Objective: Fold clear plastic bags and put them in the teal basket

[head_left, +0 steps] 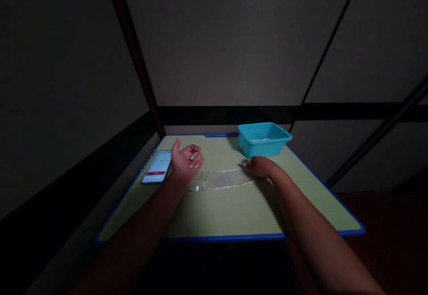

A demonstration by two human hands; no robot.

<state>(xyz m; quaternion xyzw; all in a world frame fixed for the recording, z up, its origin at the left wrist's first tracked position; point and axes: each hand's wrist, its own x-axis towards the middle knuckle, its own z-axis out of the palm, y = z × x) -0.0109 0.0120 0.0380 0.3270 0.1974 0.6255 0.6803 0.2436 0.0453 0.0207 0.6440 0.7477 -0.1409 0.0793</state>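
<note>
A clear plastic bag (222, 179) lies stretched lengthwise across the middle of the table. My right hand (262, 168) is closed on its right end, knuckles up, with part of the grip hidden under the hand. My left hand (187, 161) is turned palm up just above the bag's left end. Its thumb stands apart and the fingers curl loosely, with nothing visible in them. Whether the left wrist touches the bag, I cannot tell.
A turquoise plastic basket (264, 147) stands at the back right with something pale and clear inside. At the left edge lies a phone (158, 165) with its screen lit. The pale table (220, 219) has a blue rim, and panelled walls rise behind and to the left.
</note>
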